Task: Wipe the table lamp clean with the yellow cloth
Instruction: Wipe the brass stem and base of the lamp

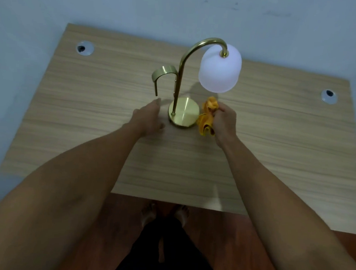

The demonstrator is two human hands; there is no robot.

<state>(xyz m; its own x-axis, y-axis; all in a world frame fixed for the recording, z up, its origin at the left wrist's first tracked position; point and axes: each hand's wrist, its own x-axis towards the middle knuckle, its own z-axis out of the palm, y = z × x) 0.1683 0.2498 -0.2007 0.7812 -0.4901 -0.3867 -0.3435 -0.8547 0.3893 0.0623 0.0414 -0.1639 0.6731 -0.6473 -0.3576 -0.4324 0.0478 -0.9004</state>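
A brass table lamp (178, 86) stands upright in the middle of the wooden table (277, 141). It has a round base (185, 112), a curved stem, a curved handle (163, 72) on the left and a white shade (219, 68) hanging on the right. My right hand (225, 122) is just right of the base, closed on a bunched yellow cloth (208, 116) that touches the base's right edge. My left hand (149, 118) is just left of the base, fingers stretched forward, holding nothing.
Two round cable grommets sit in the tabletop, one at the back left (85, 48) and one at the right (329, 96). A pale wall (181, 8) rises right behind the table. My feet (165, 215) stand on the reddish floor below the table's front edge.
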